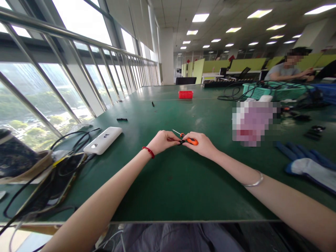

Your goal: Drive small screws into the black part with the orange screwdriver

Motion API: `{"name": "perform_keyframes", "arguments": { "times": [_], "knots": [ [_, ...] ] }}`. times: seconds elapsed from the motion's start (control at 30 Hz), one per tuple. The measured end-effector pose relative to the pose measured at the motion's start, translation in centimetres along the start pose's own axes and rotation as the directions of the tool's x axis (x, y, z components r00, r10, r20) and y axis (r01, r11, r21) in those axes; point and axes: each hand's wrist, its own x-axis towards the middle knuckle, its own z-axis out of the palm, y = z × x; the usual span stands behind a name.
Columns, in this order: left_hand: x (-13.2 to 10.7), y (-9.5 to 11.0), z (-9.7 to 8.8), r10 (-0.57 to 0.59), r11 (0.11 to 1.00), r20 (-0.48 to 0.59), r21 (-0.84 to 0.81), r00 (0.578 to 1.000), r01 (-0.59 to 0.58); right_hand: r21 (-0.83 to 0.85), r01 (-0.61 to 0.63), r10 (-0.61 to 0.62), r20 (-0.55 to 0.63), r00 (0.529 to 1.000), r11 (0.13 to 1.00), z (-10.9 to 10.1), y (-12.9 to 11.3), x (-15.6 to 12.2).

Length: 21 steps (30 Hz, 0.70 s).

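Observation:
My left hand [165,141] is closed, its fingertips pinching a small black part [181,142] whose exact kind I cannot make out. From the other side, my right hand [200,144] is closed around the orange and black handle of a screwdriver [193,141]. The screwdriver's thin metal shaft points up and left, away from the black part. My right fingertips also meet the black part, so both hands come together over the green table [181,185].
Left of me lie a white power bank [103,140], cables and a phone [61,178]. Small black pieces [122,119] and a red bin [185,95] are farther off. To the right are a blue-white glove [312,168] and a green basket [275,91]; a person [285,71] sits beyond.

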Motion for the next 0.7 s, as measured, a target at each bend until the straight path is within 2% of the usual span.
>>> {"name": "perform_keyframes", "arguments": {
  "times": [0.33, 0.57, 0.7],
  "knots": [
    [-0.19, 0.72, 0.49, 0.066, 0.967, -0.055, 0.25, 0.996, -0.051, 0.031, -0.065, 0.065, -0.016, 0.998, 0.997, 0.31, 0.23, 0.11],
    [-0.28, 0.85, 0.48, 0.11, 0.969, -0.071, 0.23, 0.991, -0.091, 0.036, -0.055, 0.056, -0.029, 0.998, 0.998, 0.13, -0.03, 0.06],
    [-0.39, 1.03, 0.47, 0.162, 0.92, -0.048, 0.369, 0.986, -0.133, 0.036, -0.08, 0.082, -0.046, 0.996, 0.996, 0.1, -0.29, 0.01]
  ]
}}
